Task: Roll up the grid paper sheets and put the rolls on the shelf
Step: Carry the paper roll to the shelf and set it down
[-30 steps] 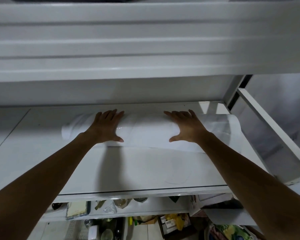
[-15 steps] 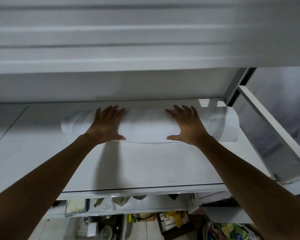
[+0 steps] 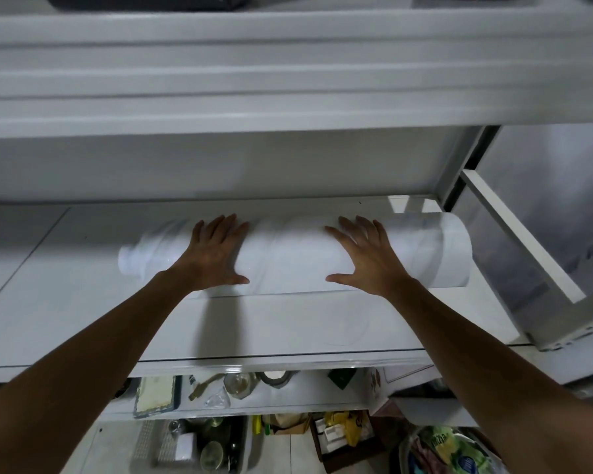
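Item: grid paper roll (image 3: pixel 288 254), white, lying crosswise on the white counter (image 3: pixel 65 302), towards its back, beneath an upper shelf (image 3: pixel 288 128); the left end is narrower than the right, so the roll tapers; grid lines too faint to make out. Flat part of the sheet (image 3: pixel 288 323): runs from under the roll towards the near edge of the counter, not yet rolled. Left hand (image 3: pixel 216 254): palm down on the left half of the roll, fingers straight and spread, thumb out along the near side; pressing, not clasping. Right hand (image 3: pixel 367 261): likewise flat on the right half, fingers apart, thumb pointing inwards; the two hands well apart, with bare roll between them. Below the counter: lower shelf (image 3: pixel 288 395) carrying a tray (image 3: pixel 154 393), a brush (image 3: pixel 204 384) and a glass jar (image 3: pixel 238 384). Floor level: cardboard box (image 3: pixel 343 436) with yellow contents; green printed bag (image 3: pixel 452 449) at lower right.
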Tool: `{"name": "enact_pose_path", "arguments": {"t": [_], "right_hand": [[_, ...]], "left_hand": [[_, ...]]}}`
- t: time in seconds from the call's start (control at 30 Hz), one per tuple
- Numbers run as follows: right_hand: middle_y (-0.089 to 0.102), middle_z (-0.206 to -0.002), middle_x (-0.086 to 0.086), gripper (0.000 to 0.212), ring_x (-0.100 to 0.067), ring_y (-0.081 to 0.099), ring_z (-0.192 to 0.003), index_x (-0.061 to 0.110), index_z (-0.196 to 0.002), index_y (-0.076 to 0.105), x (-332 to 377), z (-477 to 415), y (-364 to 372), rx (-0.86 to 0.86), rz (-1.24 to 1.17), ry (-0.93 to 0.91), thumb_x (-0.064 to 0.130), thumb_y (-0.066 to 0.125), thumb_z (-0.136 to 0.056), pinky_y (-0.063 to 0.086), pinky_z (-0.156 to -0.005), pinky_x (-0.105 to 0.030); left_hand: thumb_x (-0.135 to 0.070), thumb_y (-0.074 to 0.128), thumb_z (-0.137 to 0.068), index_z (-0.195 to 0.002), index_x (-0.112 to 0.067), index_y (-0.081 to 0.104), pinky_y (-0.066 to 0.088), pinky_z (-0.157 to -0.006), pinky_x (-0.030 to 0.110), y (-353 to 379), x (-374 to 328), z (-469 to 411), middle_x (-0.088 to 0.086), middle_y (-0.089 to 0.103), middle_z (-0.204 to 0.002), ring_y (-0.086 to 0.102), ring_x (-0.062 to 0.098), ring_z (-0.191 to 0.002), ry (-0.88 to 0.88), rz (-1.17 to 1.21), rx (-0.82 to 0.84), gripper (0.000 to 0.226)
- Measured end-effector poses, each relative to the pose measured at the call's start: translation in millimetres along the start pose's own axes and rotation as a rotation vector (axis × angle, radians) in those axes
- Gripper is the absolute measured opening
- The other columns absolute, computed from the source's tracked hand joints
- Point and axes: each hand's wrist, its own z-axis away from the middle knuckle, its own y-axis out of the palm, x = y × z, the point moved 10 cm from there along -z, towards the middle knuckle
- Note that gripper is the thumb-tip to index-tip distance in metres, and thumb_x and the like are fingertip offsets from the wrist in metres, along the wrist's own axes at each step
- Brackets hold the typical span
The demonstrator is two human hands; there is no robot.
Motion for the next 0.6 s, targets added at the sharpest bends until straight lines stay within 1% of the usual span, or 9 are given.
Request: {"name": "enact_pose_path", "arguments": {"t": [0.1, 0.23, 0.33, 0.43, 0.5, 0.6], "right_hand": [[0.034, -0.148, -0.007, 0.093, -0.037, 0.03, -0.133, 0.028, -0.143, 0.03, 2, 7, -4, -0.007, -0.003, 0.008, 0.071, 0.061, -0.066, 0.021, -0.109, -0.055], [0.034, -0.148, -0.009, 0.095, -0.038, 0.031, -0.132, 0.026, -0.142, 0.032, 7, 12, -13, -0.034, -0.002, 0.004, 0.067, 0.066, -0.064, 0.021, -0.108, -0.055], [0.034, -0.148, -0.01, 0.096, -0.039, 0.031, -0.132, 0.025, -0.142, 0.033, 10, 14, -18, -0.028, -0.007, 0.004, 0.065, 0.07, -0.063, 0.02, -0.108, -0.056], [0.035, -0.147, -0.011, 0.092, -0.038, 0.033, -0.131, 0.023, -0.141, 0.035, 12, 16, -22, -0.043, -0.011, 0.011, 0.061, 0.071, -0.066, 0.021, -0.108, -0.055], [0.038, -0.146, -0.011, 0.085, -0.038, 0.036, -0.13, 0.021, -0.14, 0.037, 15, 19, -25, -0.061, -0.011, 0.003, 0.059, 0.069, -0.07, 0.024, -0.107, -0.055], [0.038, -0.146, -0.007, 0.077, -0.036, 0.036, -0.13, 0.022, -0.14, 0.037, 15, 24, -26, -0.058, -0.021, 0.026, 0.058, 0.062, -0.077, 0.025, -0.107, -0.054]], "left_hand": [[-0.073, 0.064, -0.056, -0.145, -0.023, 0.009, 0.0, -0.11, 0.048, -5, -2, 7, 0.009, 0.008, -0.153, 0.004, 0.029, -0.139, 0.013, 0.007, -0.008, 0.116], [-0.076, 0.058, -0.058, -0.146, -0.022, 0.007, 0.001, -0.11, 0.049, -9, -5, 15, 0.01, 0.008, -0.153, 0.004, 0.029, -0.139, 0.006, -0.022, -0.007, 0.115], [-0.074, 0.062, -0.056, -0.145, -0.019, 0.013, 0.005, -0.109, 0.052, -14, -8, 22, 0.013, 0.015, -0.152, 0.01, 0.031, -0.139, 0.013, 0.006, -0.015, 0.116], [-0.068, 0.068, -0.056, -0.144, -0.015, 0.021, 0.013, -0.107, 0.055, -19, -12, 31, 0.018, 0.024, -0.148, 0.021, 0.037, -0.136, 0.034, 0.02, -0.043, 0.113], [-0.064, 0.068, -0.06, -0.143, -0.013, 0.024, 0.015, -0.106, 0.056, -21, -13, 37, 0.019, 0.026, -0.147, 0.024, 0.037, -0.135, 0.037, 0.018, -0.051, 0.107], [-0.059, 0.063, -0.072, -0.144, -0.012, 0.019, 0.014, -0.108, 0.053, -21, -12, 45, 0.017, 0.022, -0.15, 0.021, 0.033, -0.137, 0.006, 0.02, -0.045, 0.096]]}}
